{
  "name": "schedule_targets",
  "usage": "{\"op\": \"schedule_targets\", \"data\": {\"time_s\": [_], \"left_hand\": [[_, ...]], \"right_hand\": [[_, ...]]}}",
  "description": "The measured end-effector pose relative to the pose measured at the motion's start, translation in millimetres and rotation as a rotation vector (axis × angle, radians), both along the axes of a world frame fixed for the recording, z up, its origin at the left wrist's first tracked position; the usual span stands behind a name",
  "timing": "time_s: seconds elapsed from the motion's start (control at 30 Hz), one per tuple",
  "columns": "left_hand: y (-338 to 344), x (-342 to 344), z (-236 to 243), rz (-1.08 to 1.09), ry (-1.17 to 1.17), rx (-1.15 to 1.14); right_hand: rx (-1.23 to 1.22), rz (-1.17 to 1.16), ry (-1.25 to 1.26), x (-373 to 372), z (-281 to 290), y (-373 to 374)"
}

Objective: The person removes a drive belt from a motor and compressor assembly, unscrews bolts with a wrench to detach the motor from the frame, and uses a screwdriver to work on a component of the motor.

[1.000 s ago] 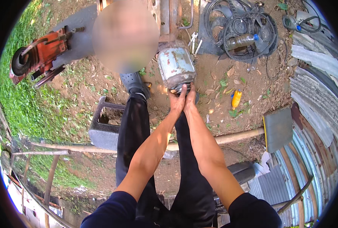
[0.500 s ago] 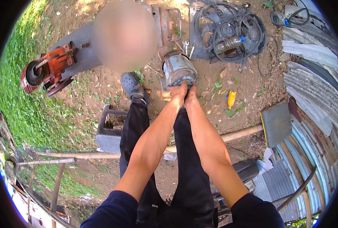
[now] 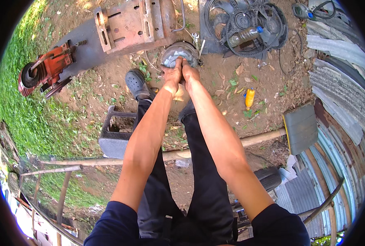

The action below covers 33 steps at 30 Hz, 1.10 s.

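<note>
A worn, grey-blue and rusty electric motor (image 3: 195, 53), cylindrical in shape, is on the dirt ahead of my feet, its round end turned up toward me. My left hand (image 3: 172, 76) and my right hand (image 3: 190, 73) are side by side at its near part, fingers closed around it. The part they grip is mostly hidden under them. Just left of my hands is my left foot in a grey clog (image 3: 136, 83).
A rusty slotted metal frame (image 3: 125, 28) lies beyond, with a red machine (image 3: 51, 67) to its left. Fan parts (image 3: 268, 28) and a plastic bottle (image 3: 246, 37) are far right. Nearer are a yellow bottle (image 3: 249, 98), a dark stool (image 3: 115, 143) and a bamboo pole (image 3: 264, 137).
My hands and the motor have moved away from me and a little left. The motor has tilted, so its round end shows instead of its long side.
</note>
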<state>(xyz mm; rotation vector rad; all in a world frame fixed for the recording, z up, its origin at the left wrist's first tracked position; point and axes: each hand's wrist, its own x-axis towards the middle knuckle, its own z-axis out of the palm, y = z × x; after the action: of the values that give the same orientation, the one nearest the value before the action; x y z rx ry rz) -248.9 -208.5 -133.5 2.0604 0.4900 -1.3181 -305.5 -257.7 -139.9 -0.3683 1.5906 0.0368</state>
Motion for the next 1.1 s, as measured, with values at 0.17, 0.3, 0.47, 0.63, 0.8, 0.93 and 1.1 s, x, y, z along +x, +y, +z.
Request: {"op": "schedule_targets", "data": {"time_s": [0.17,0.3,0.47,0.63,0.8,0.93,1.1], "left_hand": [[2,-17,8,-0.177,-0.080,0.116],[4,3,-6,-0.380,-0.202,0.153],[5,4,-4,-0.344,-0.174,0.106],[7,3,-7,-0.338,-0.171,0.128],[10,7,-9,-0.355,-0.100,0.095],[17,19,0,-0.552,-0.103,-0.059],[18,63,0,-0.957,-0.104,-0.080]], "right_hand": [[-0.095,0.193,0.014,-49,27,-4],[-0.105,0.201,-0.088,-78,25,-21],[-0.256,0.202,-0.094,-92,13,-36],[-0.458,0.283,-0.107,-89,3,-47],[-0.811,0.548,-0.162,-65,0,-50],[-1.135,0.934,-0.216,-43,-6,-66],[-1.167,1.361,-0.357,-9,3,-78]]}}
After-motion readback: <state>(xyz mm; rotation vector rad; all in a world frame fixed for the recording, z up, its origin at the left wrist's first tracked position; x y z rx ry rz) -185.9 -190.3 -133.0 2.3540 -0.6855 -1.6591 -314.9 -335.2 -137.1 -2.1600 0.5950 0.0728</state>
